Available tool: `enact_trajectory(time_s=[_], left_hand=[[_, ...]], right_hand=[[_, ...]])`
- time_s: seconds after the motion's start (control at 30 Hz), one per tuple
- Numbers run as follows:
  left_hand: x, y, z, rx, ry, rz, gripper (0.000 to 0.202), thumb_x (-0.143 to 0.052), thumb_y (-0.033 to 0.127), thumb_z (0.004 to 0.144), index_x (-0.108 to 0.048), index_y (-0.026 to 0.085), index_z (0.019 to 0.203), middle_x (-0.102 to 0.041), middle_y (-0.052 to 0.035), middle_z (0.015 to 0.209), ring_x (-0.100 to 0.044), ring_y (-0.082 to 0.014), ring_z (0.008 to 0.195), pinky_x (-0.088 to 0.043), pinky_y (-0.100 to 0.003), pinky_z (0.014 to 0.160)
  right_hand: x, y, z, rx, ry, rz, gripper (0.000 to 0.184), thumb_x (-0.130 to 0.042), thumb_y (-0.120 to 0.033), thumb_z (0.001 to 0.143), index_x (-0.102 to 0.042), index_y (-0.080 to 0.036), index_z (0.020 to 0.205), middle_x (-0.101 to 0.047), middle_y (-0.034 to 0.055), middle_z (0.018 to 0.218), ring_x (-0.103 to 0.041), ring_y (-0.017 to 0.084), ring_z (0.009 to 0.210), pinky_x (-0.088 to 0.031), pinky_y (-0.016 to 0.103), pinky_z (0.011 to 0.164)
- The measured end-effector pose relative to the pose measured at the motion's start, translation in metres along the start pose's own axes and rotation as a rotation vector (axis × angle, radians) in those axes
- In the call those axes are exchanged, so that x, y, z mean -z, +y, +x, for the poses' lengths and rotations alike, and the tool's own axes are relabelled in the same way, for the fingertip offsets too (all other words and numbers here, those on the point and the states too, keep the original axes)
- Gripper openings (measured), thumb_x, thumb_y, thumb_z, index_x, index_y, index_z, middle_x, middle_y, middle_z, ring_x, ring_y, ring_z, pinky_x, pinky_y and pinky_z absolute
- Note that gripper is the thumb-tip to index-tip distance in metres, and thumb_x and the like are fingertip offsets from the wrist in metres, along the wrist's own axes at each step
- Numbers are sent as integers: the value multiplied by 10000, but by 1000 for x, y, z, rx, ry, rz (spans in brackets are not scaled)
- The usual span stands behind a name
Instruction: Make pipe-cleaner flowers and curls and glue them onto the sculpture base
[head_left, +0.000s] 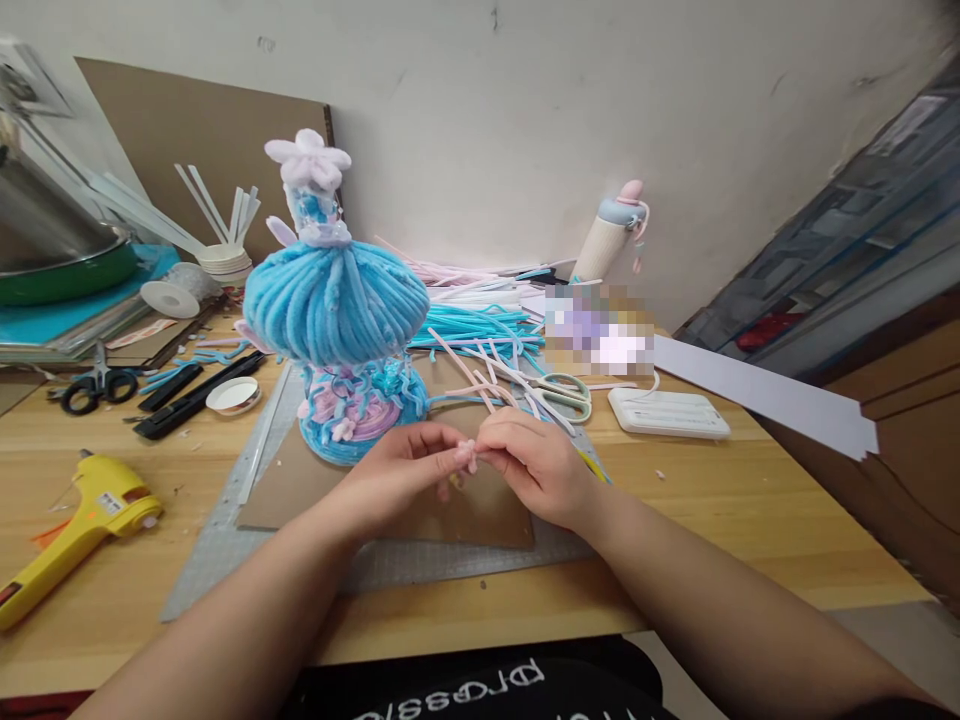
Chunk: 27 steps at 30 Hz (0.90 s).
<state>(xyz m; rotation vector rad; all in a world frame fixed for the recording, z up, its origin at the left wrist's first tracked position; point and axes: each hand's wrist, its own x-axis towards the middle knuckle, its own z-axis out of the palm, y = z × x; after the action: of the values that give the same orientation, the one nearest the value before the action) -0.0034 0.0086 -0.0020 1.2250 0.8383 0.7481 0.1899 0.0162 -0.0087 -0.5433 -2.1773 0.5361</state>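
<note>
Between my fingertips is a small pale pink pipe-cleaner piece (469,456), bent into a tight little shape. My left hand (409,465) pinches it from the left with thumb and index finger. From the other side, my right hand (534,462) also closes on it, its fingers partly hiding it. Just behind my left hand stands a fuzzy blue pipe-cleaner model (337,305), with a full rounded middle, a pale flower on top and pink swirls at its base. Both hands are above a brown cardboard sheet (472,520) that lies on a grey cutting mat (217,545).
A yellow glue gun (101,515) lies at left, near black-handled scissors (99,382) and a black cutter (199,395). Behind my hands are blue pipe cleaners (480,330) and pale green scissors (566,397). A white power bank (669,413) and a bottle (606,235) are at right.
</note>
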Motion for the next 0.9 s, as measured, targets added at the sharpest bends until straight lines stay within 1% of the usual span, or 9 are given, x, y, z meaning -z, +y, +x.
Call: enact_trajectory(time_s=[0.07, 0.1, 0.2, 0.27, 0.37, 0.43, 0.53, 0.73, 0.9], left_hand=[[2, -1, 0, 56, -34, -12, 197, -672, 344, 761, -666, 149, 792, -625, -13, 761, -493, -73, 605, -402, -191, 550], [3, -1, -1, 65, -29, -42, 183, -679, 332, 759, -677, 153, 794, -627, -12, 774, -479, -64, 604, -388, -186, 557], [4, -2, -1, 65, 32, -176, 147, -700, 305, 746, -694, 168, 797, -620, 1, 795, -462, -51, 620, -362, -175, 573], [3, -3, -1, 74, 52, -228, 142, -717, 297, 728, -693, 167, 780, -610, 10, 758, -454, -46, 600, -352, -175, 565], [1, -3, -1, 80, 35, -239, 139, -725, 282, 720, -677, 158, 763, -579, 22, 675, -455, -51, 577, -355, -182, 555], [-1, -4, -1, 86, 19, -272, 134, -721, 270, 723, -665, 160, 773, -583, 17, 691, -481, -66, 609, -376, -187, 562], [-2, -4, -1, 95, 4, -312, 132, -700, 267, 742, -669, 148, 791, -606, -14, 763, -513, -86, 670, -407, -192, 578], [0, -5, 1, 98, -12, -301, 133, -665, 263, 777, -674, 130, 774, -599, -13, 751, -508, -67, 639, -416, -174, 564], [2, -4, 0, 137, -11, -263, 149, -671, 275, 767, -672, 126, 759, -587, -1, 690, -501, -56, 580, -414, -174, 539]], right_hand=[[0, 0, 0, -6, 14, 19, 171, -453, -84, 888, -549, -209, 957, -589, 43, 855, -551, 154, 831, -469, 310, 748], [-1, 0, -1, -23, 42, 24, 163, -461, -96, 886, -546, -210, 965, -587, 42, 862, -550, 153, 820, -470, 309, 736], [-5, -1, -4, -75, 117, 13, 142, -542, -168, 854, -534, -212, 989, -583, 42, 884, -537, 150, 753, -466, 297, 661], [-7, -2, -6, -73, 105, -25, 189, -597, -198, 823, -534, -209, 1001, -590, 45, 897, -541, 155, 758, -465, 292, 645], [-10, -3, -7, -59, 87, -72, 158, -548, -141, 850, -549, -207, 994, -616, 52, 904, -570, 164, 839, -476, 302, 710], [-10, -3, -7, -63, 94, -81, 160, -490, -97, 872, -558, -206, 968, -630, 52, 882, -580, 163, 847, -479, 309, 733], [-10, -2, -6, -72, 80, -92, 155, -472, -96, 879, -559, -206, 945, -638, 53, 859, -583, 169, 832, -482, 321, 732], [-9, -2, -5, -94, 49, -63, 146, -455, -117, 887, -558, -201, 947, -628, 64, 881, -575, 174, 855, -481, 329, 752], [-9, -3, -4, -116, 12, -51, 100, -488, -142, 869, -549, -193, 929, -601, 48, 833, -545, 160, 767, -459, 305, 690]])
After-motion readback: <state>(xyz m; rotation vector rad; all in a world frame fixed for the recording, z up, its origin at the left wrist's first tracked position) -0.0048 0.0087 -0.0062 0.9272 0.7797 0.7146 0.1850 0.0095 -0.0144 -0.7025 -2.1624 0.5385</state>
